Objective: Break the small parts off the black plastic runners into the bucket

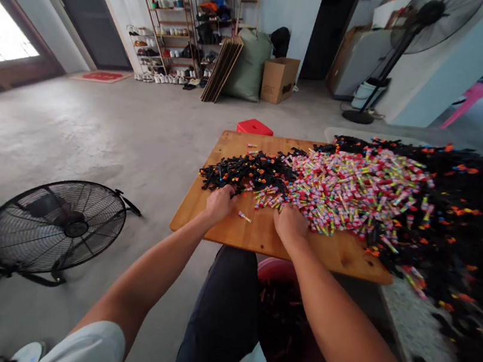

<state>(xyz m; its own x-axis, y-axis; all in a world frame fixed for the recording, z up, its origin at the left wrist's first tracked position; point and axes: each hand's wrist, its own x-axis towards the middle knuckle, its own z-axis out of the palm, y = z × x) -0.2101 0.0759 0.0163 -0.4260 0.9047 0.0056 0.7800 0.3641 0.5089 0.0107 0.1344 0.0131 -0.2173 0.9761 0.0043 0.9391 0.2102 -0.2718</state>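
Note:
A wooden board (260, 235) carries a small heap of black pieces with orange and blue bits (247, 170) at its left and a large pile of pink, white and yellow small tubes (349, 188) at its right. My left hand (220, 203) is at the front edge of the black heap, fingers curled, their tips hidden among the pieces. At the near edge of the tube pile is my right hand (290, 221), also curled, its fingertips hidden. One loose tube (244, 216) lies on the board between my hands.
A great mass of black pieces (477, 240) covers the surface at right. Below the board is a red tub (309, 360) holding dark pieces. A floor fan (57, 226) stands at left. Beyond the board are a red stool (255, 127), a cardboard box (278, 80) and shoe racks (170, 34).

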